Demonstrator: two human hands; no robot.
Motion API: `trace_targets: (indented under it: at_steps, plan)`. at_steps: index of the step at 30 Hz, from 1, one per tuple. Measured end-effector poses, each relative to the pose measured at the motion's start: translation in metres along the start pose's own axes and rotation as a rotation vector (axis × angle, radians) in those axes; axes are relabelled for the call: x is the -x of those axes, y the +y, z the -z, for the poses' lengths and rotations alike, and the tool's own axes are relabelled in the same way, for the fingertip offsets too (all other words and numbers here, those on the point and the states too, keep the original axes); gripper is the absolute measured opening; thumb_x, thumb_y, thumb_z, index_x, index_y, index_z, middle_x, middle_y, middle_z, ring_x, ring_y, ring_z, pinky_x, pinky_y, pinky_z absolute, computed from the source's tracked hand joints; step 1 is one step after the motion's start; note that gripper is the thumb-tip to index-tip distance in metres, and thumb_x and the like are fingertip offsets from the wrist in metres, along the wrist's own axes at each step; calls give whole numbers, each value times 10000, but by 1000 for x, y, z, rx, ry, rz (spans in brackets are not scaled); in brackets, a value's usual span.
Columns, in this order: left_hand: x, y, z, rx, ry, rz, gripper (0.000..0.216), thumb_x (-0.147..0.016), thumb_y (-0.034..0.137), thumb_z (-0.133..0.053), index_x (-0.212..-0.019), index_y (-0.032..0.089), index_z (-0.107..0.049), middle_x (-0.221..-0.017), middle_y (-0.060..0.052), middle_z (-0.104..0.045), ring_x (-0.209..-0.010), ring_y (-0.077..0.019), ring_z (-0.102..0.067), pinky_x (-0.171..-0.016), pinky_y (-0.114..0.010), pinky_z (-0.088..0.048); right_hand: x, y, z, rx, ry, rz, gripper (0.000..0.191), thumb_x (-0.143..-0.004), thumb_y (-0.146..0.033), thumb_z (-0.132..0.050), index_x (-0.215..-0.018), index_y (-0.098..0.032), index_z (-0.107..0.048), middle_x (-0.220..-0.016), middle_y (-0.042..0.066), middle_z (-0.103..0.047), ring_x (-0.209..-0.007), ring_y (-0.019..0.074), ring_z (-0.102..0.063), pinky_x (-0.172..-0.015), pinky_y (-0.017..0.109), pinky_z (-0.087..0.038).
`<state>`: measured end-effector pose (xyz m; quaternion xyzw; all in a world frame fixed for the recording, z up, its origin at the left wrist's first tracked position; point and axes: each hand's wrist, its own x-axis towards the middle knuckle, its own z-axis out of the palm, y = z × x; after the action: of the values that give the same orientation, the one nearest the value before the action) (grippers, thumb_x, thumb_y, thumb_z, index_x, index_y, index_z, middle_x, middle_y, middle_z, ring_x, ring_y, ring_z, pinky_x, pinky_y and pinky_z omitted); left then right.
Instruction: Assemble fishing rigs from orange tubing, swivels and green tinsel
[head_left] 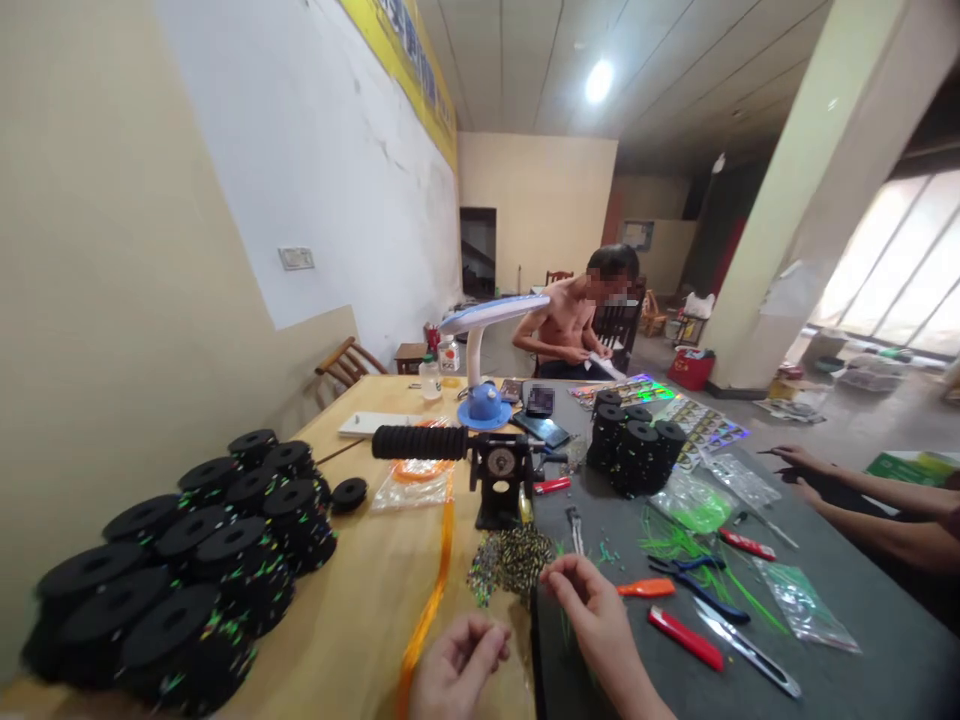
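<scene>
**Both hands pinched at the desk's near edge, beside the bead pile**

Left hand (459, 668): low in frame, fingers curled in, thumb against the fingertips. Pinch posture; whatever is in it is too small to resolve, can't tell. It sits just right of the orange strip (431, 600), which runs along the wooden part of the desk (360, 620) up to a clear bag of orange material (412, 480).

Right hand (592, 600): fingers drawn together in a pinch, over the boundary between wood and the dark mat (862, 590). Contents likewise too fine to see. Loose green strands (686, 550) lie just beside and beyond it on the mat.

Bead pile (510, 562): small dark and shiny bits heaped between the two hands and the black winder (501, 482), close to the right hand's fingertips, not touching. The winder stands upright, with a black foam handle (420, 442) sticking out left.

Around:
- Black spools (195, 560) stacked in a big group at the left of the desk; a second stack (634, 440) sits on the mat further back.
- Right of the hand: orange-handled tool (646, 588), blue-handled pliers (694, 585), red-handled knife (686, 638), clear bags (802, 600).
- Blue-base desk lamp (484, 400) behind the winder, phones near it.
- Another person's arms (847, 490) rest on the right edge; a third person sits at the far end.
</scene>
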<state>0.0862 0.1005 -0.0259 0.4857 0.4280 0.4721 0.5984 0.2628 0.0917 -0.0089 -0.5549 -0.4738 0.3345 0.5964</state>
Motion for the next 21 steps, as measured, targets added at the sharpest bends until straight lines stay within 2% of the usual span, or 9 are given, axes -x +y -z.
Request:
trace_targets:
  at_steps: [4, 7, 16, 21]
  plan:
    - [6, 12, -4, 49, -1, 19, 343, -721, 486, -711, -732, 144, -679, -708, -33, -664, -709, -157, -591, -698, -247, -472, 10, -4, -14, -142, -62, -157, 382, -707, -544, -703, -794, -174, -662, -797, 79, -699, -720, 215, -611, -625, 302, -477]
    - [7, 13, -7, 102, 18, 40, 302, -740, 439, -709, -766, 140, -683, -739, -37, -677, -734, -157, -601, -728, -255, -481, 14, -7, -24, -195, -95, -213, 366, -704, -521, -718, -830, -179, -677, -868, 89, -709, -809, 237, -627, -648, 305, -483]
    - [13, 11, -9, 130, -5, 44, 265, -767, 404, -691, -754, 141, -669, -738, -21, -662, -736, -142, -577, -726, -236, -455, 21, -5, -42, -287, -127, -259, 317, -755, -472, -698, -871, -178, -680, -951, 80, -706, -898, 214, -613, -774, 307, -477]
    - [17, 6, -9, 113, -39, 69, 292, -753, 425, -696, -716, 144, -624, -689, 2, -607, -696, -131, -537, -676, -226, -431, 24, -8, -46, -329, -151, -291, 297, -747, -453, -711, -836, -172, -676, -921, 75, -700, -854, 199, -604, -719, 281, -470]
